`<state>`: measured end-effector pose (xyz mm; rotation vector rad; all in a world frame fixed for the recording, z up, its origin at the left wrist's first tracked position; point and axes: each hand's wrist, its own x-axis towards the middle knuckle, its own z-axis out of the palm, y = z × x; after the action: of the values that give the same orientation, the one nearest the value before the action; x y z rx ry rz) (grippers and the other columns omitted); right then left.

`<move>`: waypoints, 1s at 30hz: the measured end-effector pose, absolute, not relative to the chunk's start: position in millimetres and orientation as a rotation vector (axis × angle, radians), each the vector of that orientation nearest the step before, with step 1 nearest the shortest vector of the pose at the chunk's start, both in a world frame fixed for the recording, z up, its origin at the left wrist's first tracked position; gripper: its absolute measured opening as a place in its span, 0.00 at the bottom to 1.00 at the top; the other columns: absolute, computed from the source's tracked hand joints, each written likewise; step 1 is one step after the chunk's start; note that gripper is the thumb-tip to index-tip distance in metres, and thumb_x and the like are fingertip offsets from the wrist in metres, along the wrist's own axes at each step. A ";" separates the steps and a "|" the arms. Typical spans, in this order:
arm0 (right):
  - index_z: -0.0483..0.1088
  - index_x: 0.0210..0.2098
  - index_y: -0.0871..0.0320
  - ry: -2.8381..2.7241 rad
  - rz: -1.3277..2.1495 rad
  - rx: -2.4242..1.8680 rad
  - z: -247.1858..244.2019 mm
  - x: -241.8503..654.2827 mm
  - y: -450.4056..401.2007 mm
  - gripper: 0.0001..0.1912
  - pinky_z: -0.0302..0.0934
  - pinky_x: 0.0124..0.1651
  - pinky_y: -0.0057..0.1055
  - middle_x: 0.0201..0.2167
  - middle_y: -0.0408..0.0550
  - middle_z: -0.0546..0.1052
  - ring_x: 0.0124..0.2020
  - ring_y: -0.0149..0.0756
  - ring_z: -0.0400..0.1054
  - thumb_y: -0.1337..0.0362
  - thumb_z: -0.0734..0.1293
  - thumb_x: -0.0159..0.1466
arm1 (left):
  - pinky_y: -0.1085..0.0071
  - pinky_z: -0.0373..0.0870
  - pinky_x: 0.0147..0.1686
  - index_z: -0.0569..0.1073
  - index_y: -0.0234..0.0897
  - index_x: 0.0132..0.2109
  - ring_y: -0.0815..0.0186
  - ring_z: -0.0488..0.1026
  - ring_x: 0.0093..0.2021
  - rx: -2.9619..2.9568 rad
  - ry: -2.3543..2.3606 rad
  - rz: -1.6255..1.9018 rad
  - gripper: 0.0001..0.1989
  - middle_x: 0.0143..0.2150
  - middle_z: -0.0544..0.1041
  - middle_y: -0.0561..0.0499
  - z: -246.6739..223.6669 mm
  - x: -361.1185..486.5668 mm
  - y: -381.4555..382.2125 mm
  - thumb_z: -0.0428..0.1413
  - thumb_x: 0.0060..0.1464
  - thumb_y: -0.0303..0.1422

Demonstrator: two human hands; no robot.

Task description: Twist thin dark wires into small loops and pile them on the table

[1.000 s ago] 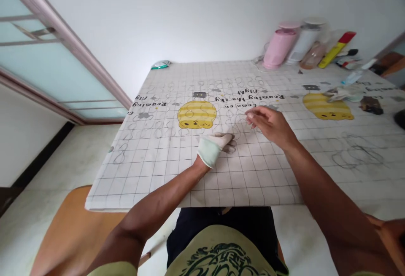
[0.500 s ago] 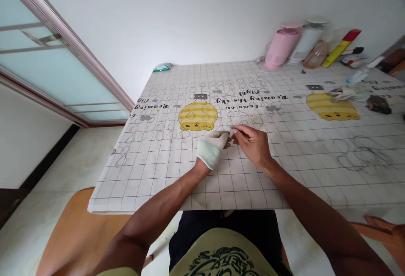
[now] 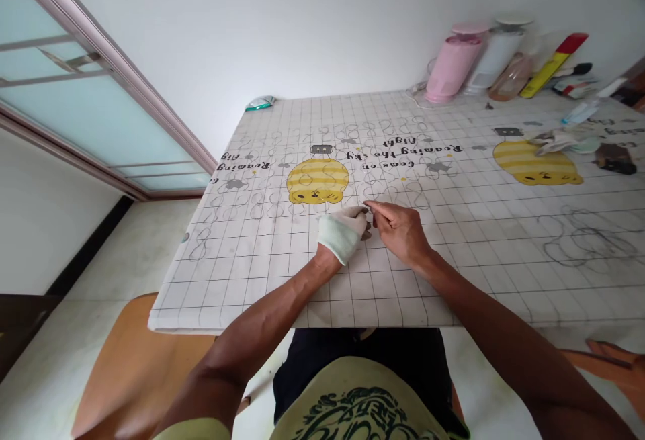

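My left hand, in a white and pale green glove, is closed near the middle of the table, its fingertips pinched together. Bare, my right hand is closed too, thumb and index finger together just right of the glove. The fingertips of both hands nearly meet; whatever they hold is too small to make out. Beyond them, thin thread loops lie in rows over the checked tablecloth, across a printed yellow bear. A loose tangle of dark thread rests on the cloth at the right.
A pink cylinder, a white cylinder, a bottle and a yellow-red box stand at the back right. Another glove and a dark object lie at the right. A green packet sits at the back left corner.
The view has shifted slightly. My right index finger now reaches further over the gloved fingertips, and both hands remain close together at the same spot on the cloth.
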<state>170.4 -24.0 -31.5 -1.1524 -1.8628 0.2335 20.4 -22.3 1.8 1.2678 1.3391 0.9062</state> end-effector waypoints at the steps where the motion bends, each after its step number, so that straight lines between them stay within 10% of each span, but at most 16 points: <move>1: 0.82 0.52 0.56 -1.868 0.235 -1.156 -31.6 171.3 -24.2 0.19 0.69 0.35 0.31 0.33 0.46 0.83 0.30 0.35 0.76 0.67 0.60 0.72 | 0.75 0.75 0.28 0.80 0.35 0.41 0.68 0.80 0.26 1.249 1.325 0.902 0.12 0.31 0.79 0.51 1.1 20.3 -22.0 0.51 0.62 0.25; 30: 0.83 0.48 0.52 -1.789 0.562 -1.152 -33.3 185.8 -26.4 0.15 0.67 0.29 0.31 0.28 0.43 0.80 0.21 0.31 0.69 0.57 0.64 0.72 | 0.72 0.76 0.30 0.80 0.35 0.38 0.68 0.78 0.28 1.229 1.065 0.828 0.10 0.33 0.82 0.48 -20.7 11.0 -4.9 0.55 0.63 0.31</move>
<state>185.8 -26.4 -33.3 -1.1519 -1.7888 0.5615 11.0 -4.9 -20.7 1.2289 1.0646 0.8279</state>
